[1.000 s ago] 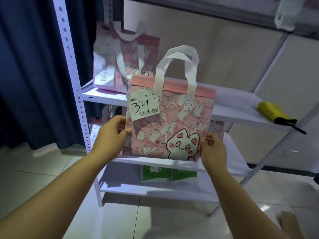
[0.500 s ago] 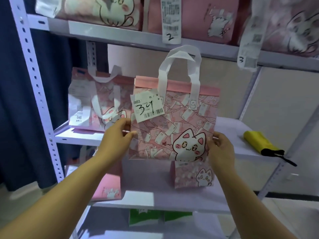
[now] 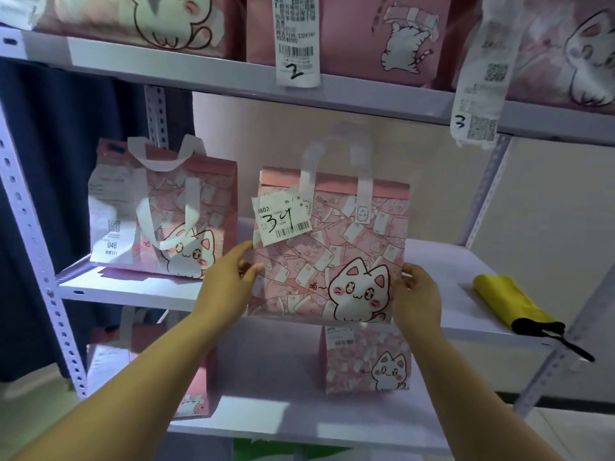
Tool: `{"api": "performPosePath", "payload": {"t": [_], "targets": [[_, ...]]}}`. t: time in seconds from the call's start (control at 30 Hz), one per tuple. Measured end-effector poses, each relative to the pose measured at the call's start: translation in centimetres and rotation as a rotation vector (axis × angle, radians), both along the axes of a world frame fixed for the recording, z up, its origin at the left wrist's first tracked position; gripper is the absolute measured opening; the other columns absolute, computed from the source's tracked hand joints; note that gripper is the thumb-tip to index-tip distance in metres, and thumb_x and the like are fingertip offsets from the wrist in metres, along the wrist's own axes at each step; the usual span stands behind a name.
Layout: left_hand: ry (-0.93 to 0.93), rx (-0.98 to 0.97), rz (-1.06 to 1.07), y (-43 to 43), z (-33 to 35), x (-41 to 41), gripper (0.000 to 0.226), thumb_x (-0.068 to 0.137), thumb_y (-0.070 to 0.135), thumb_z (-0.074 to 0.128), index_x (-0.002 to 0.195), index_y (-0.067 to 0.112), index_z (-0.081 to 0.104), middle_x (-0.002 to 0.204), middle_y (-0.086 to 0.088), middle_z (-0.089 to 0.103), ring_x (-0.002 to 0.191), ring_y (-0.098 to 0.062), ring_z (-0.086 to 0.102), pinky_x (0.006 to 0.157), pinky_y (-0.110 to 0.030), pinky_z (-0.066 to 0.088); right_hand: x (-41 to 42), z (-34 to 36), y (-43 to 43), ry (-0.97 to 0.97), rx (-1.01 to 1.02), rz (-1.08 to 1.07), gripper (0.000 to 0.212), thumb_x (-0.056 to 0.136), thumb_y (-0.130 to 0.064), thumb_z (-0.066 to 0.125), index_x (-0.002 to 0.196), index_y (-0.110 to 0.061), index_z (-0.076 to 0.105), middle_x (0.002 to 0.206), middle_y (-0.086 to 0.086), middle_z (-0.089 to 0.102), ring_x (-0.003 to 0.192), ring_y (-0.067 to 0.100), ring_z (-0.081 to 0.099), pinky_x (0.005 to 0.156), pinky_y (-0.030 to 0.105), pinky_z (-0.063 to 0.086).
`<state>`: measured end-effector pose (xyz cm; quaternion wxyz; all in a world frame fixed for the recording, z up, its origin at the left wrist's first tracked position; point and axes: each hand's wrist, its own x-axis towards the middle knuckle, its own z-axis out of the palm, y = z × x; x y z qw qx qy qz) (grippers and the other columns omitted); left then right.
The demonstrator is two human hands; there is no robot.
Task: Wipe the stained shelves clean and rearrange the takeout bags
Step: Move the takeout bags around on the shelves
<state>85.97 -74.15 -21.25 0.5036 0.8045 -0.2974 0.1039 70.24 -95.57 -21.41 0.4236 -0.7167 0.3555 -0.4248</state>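
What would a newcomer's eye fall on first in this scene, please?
The pink cat bag tagged 34 dominates the centre, gripped at its sides by the left hand and right hand in front of the middle shelf. Next come a similar bag standing at that shelf's left end and a yellow bundle lying at its right.

Single head cam — wide-angle, facing forward and slightly down into the shelving [image 3: 30, 234].
It is sitting close: the middle shelf [image 3: 126, 292] is crossing mid-frame, the top shelf [image 3: 199, 74] is cutting the upper edge, the lower shelf [image 3: 283, 414] is showing below — left hand [image 3: 226, 287] and right hand [image 3: 417, 297] are reaching in from the bottom corners, flanking the pink bag [image 3: 332, 257] at centre.
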Motion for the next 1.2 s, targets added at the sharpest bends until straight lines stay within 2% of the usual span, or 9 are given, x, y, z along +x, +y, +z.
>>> {"api": "performPosePath", "payload": {"t": [0.13,0.2,0.3,0.4,0.53,0.67,0.87,1.07,1.2], "targets": [[0.002,-0.004,0.072,-1.1,-0.2,1.1,0.04,0.085,0.017,0.065,0.122,0.022,0.05,0.073,0.015,0.057,0.071,-0.006,0.057,0.064,-0.025,0.039,1.8,0.0,-1.3,0.025,0.012,-0.001,0.024,0.096,-0.021,0.046,0.117,-0.015,0.057,0.102,0.001,0.063,0.084,0.017,0.058,0.052,0.018,0.038],[0.02,-0.012,0.105,-1.5,-0.3,1.8,0.033,0.085,0.013,0.064,0.116,0.018,0.052,0.077,0.013,0.057,0.077,-0.015,0.057,0.07,-0.027,0.039,2.7,0.0,-1.8,0.014,0.039,0.006,0.024,0.096,-0.021,0.046,0.118,-0.016,0.055,0.104,0.0,0.061,0.086,0.017,0.057,0.055,0.02,0.041],[0.006,0.0,0.101,-1.9,-0.5,2.4,0.025,0.085,0.008,0.06,0.109,0.016,0.06,0.088,0.004,0.065,0.082,-0.013,0.058,0.072,-0.021,0.04,4.0,-0.2,-2.0,0.014,0.025,0.026,0.025,0.095,-0.024,0.047,0.119,-0.019,0.054,0.102,-0.005,0.058,0.078,0.008,0.055,0.056,0.017,0.038],[-0.007,0.024,0.054,-1.9,-0.5,2.8,0.026,0.086,0.008,0.059,0.109,0.02,0.063,0.09,0.008,0.066,0.08,-0.005,0.059,0.067,-0.008,0.037,4.7,-0.5,-1.9,0.011,0.035,0.074,0.026,0.093,-0.025,0.05,0.118,-0.022,0.053,0.096,-0.011,0.058,0.073,-0.006,0.05,0.053,0.014,0.036],[-0.021,0.085,0.042,-1.3,-0.4,3.0,0.027,0.086,0.013,0.06,0.113,0.018,0.062,0.1,0.005,0.066,0.088,-0.009,0.06,0.078,-0.021,0.041,4.5,-0.1,-1.6,0.035,0.017,0.084,0.033,0.089,-0.026,0.056,0.121,-0.022,0.051,0.114,-0.003,0.061,0.088,0.011,0.057,0.064,0.021,0.043],[-0.021,0.069,0.077,0.0,-0.2,3.3,0.039,0.084,0.019,0.065,0.123,0.015,0.057,0.112,0.001,0.063,0.09,-0.008,0.056,0.079,-0.023,0.04,3.9,1.3,-0.8,0.024,-0.125,0.017,0.041,0.09,-0.027,0.057,0.129,-0.019,0.047,0.127,-0.002,0.053,0.114,0.016,0.05,0.092,0.032,0.042],[-0.03,0.022,0.04,4.3,-0.3,4.9,0.031,0.084,0.024,0.066,0.115,0.022,0.061,0.105,0.01,0.062,0.081,0.006,0.056,0.064,-0.007,0.036,5.0,3.3,3.1,-0.106,-0.278,0.079,0.021,0.089,-0.021,0.06,0.108,-0.026,0.054,0.107,-0.01,0.059,0.096,0.005,0.054,0.082,0.026,0.045],[-0.034,-0.017,0.067,10.4,-0.2,8.7,0.026,0.084,0.023,0.065,0.109,0.023,0.06,0.099,0.009,0.064,0.086,0.002,0.059,0.066,-0.01,0.04,9.4,3.2,10.2,-0.127,-0.37,0.263,0.017,0.088,-0.016,0.06,0.097,-0.029,0.056,0.094,-0.018,0.059,0.088,0.001,0.058,0.073,0.02,0.049],[-0.08,0.034,0.12,14.5,-0.4,12.2,0.04,0.084,0.025,0.065,0.122,0.021,0.054,0.113,0.006,0.055,0.095,-0.006,0.055,0.071,-0.013,0.039,13.1,2.9,14.0,-0.083,-0.426,0.346,0.017,0.088,-0.02,0.06,0.102,-0.029,0.057,0.095,-0.014,0.061,0.085,-0.001,0.058,0.072,0.018,0.049]]}}
